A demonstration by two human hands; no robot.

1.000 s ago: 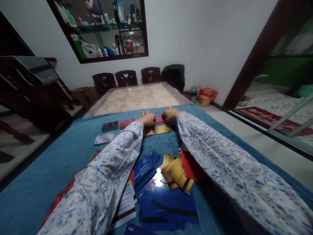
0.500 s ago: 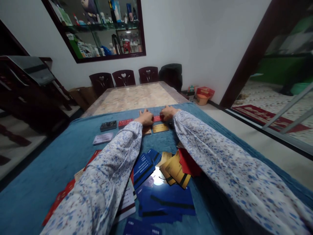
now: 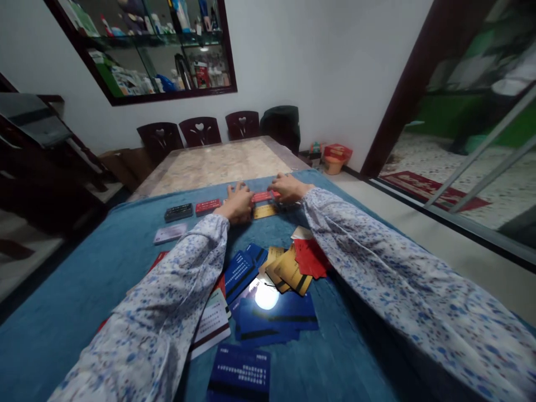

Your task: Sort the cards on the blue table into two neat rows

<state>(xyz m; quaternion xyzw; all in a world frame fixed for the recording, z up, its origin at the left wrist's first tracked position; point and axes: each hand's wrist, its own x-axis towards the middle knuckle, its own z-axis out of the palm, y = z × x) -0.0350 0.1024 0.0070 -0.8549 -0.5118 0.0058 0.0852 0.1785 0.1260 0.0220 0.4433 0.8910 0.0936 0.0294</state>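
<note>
My left hand (image 3: 238,204) is over the far part of the blue cloth, its fingers spread beside a red card stack (image 3: 262,196) and a gold card (image 3: 264,211). Across from it, my right hand (image 3: 288,188) has curled fingers at the right end of the red stack, gripping a red card (image 3: 275,194). Left of my hands lie another red stack (image 3: 207,207), a black stack (image 3: 178,213) and a pale lilac stack (image 3: 170,233). Part of the row is hidden beneath my hands.
Nearer me are loose blue cards (image 3: 240,371), gold cards (image 3: 294,271), red cards (image 3: 310,258) and white cards (image 3: 211,326). The blue cloth (image 3: 104,262) covers the near table; its marble-patterned top (image 3: 221,162) shows beyond. Dark chairs (image 3: 200,132) line the wall.
The view has shifted slightly, moving the scene left and up. My left hand has drawn a little away from the red stack, while my right hand stays at its right end.
</note>
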